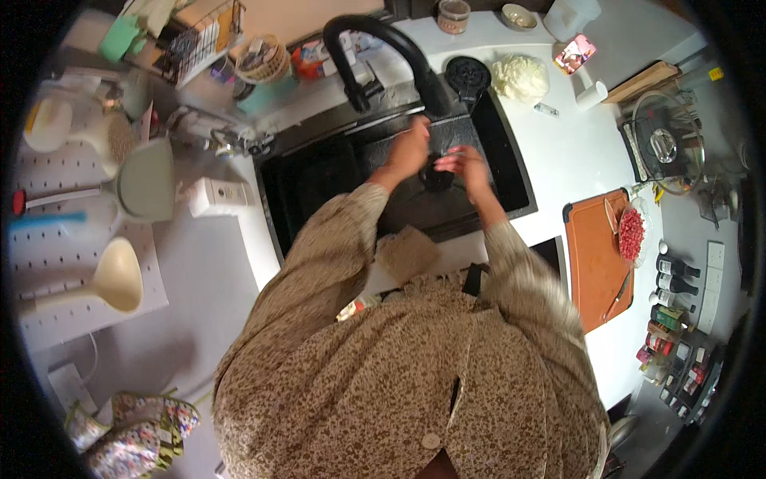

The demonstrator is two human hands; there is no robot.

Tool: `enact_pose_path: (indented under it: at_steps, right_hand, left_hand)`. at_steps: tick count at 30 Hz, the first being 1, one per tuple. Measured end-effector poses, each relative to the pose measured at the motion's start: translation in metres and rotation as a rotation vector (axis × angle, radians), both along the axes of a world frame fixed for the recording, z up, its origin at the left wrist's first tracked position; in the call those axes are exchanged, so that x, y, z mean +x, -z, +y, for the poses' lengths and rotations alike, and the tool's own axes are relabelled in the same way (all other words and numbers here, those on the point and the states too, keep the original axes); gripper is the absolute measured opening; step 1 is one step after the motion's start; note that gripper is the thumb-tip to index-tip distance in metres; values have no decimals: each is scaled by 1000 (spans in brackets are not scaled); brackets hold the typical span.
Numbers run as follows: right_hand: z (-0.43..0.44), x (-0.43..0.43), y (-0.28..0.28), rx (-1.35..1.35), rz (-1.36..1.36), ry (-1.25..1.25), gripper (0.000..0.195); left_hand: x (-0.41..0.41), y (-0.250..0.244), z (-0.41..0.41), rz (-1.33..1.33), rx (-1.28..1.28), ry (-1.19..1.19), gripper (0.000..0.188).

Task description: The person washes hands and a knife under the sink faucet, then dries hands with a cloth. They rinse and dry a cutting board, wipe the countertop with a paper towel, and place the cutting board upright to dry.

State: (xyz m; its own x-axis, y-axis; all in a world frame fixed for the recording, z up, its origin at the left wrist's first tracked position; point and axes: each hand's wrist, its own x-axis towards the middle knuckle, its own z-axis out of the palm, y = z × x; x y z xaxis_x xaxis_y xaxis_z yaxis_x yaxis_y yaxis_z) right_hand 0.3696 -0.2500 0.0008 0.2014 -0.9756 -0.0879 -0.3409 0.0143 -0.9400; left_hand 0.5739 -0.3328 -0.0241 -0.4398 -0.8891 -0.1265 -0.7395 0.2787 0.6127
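Both of my hands are over the black sink point(413, 209), blurred by movement. My left hand point(412, 146) is raised below the black faucet point(428, 78), its fingers bent; whether they hold anything is unclear. To its right, my right hand point(468, 166) has its fingers curved and a little apart, with nothing visible between them. Just beside the right fingertips, and partly behind them, shows a dark round thing point(435, 175) that I cannot identify. A brown cloth point(409, 254) hangs over the sink's front edge.
Right of the sink, an orange cutting board point(589, 263) bears a knife point(619, 293) and a dish of diced red food point(632, 233). Bagged cabbage point(520, 78) and a phone point(575, 54) are behind. A white bottle point(220, 197) stands left; utensils hang on a pegboard point(60, 251).
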Motion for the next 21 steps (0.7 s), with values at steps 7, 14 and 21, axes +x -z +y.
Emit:
enact_pose_path:
  at_steps: [7,14,21]
  right_hand:
    - [40,31,38,-251,668,-213,52]
    - [91,-13,47,-224,450,-24,54]
    - [95,-24,30,-258,405,-95,44]
  left_hand:
    - [43,32,106,-182,-389,139,43]
    - [23,-6,272,-105,-206,45,63]
    - [40,12,309,-197,-119,-29,50]
